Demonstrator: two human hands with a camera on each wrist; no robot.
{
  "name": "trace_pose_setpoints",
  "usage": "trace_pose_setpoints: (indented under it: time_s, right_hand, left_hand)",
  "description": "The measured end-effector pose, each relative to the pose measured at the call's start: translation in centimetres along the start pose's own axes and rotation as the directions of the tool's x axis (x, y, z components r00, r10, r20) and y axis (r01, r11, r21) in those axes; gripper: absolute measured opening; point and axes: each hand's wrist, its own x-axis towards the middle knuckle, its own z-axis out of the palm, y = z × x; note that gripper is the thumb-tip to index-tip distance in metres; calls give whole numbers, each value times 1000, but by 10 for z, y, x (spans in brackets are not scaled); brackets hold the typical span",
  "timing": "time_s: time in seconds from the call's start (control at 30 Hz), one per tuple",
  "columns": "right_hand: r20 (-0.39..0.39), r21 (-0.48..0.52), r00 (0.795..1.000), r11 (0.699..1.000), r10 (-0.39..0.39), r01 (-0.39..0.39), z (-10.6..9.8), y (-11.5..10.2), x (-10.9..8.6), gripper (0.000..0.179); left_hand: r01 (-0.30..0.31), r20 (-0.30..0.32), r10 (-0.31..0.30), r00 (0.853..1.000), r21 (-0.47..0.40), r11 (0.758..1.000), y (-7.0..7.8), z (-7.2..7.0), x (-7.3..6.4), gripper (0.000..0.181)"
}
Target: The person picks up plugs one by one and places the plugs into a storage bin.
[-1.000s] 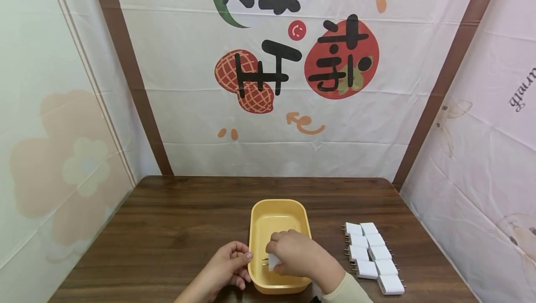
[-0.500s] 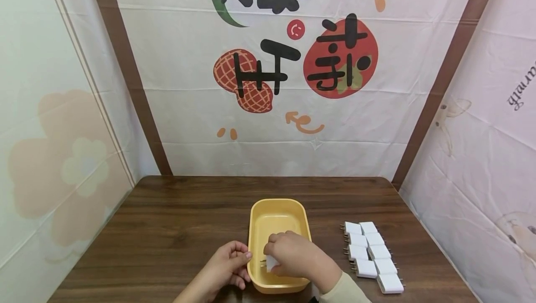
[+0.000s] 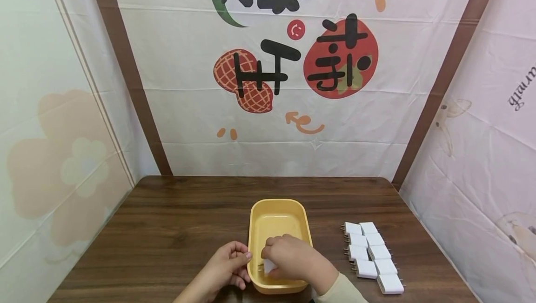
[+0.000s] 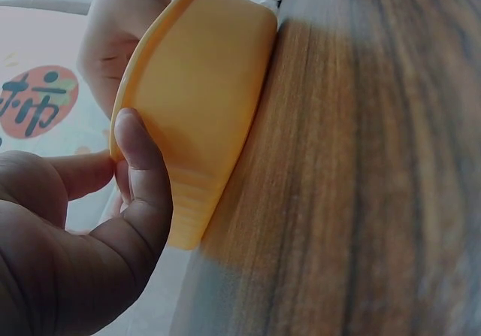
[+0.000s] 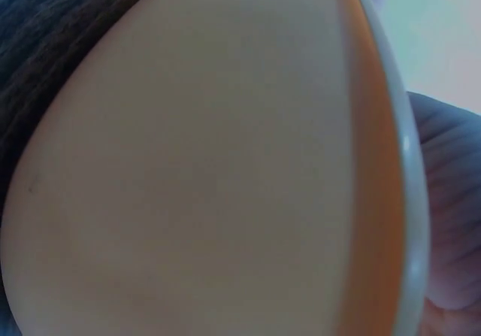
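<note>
A yellow plastic container (image 3: pixel 278 288) sits on the brown wooden table. My left hand (image 3: pixel 228 265) pinches its left rim between thumb and finger; the left wrist view shows the fingertips on the edge of the container (image 4: pixel 207 65). Inside it, near the front, my right hand (image 3: pixel 295 261) holds a white plug adapter (image 3: pixel 268 267), its metal prongs pointing left. The fingers hide most of that adapter. In the right wrist view the container wall (image 5: pixel 188 163) fills most of the frame, and the right hand (image 5: pixel 451 201) shows only partly beyond the rim.
To the right of the container, several white plug adapters (image 3: pixel 378 252) lie in two touching columns, prongs outward on both sides. A printed cloth (image 3: pixel 276 158) hangs behind the table (image 3: pixel 188 210), with more cloth on the left and right.
My right hand has shifted slightly left and toward the front inside the container, with the plug adapter in its fingers. The left hand keeps its place on the rim.
</note>
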Motion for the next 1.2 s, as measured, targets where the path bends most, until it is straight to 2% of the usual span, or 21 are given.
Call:
trace_pose_setpoints:
  time_s: [0.6,1.2]
  right_hand:
    - [17,24,999,999,-47,46,6,-2,4,31]
    - [6,-35,998,997,-61,61,11,-7,4,29]
  left_hand:
    - [-8,8,8,1000,-18,1000,2,1,-1,25]
    - [3,-1,-3,1000,-3,1000,-2,-1,2,27]
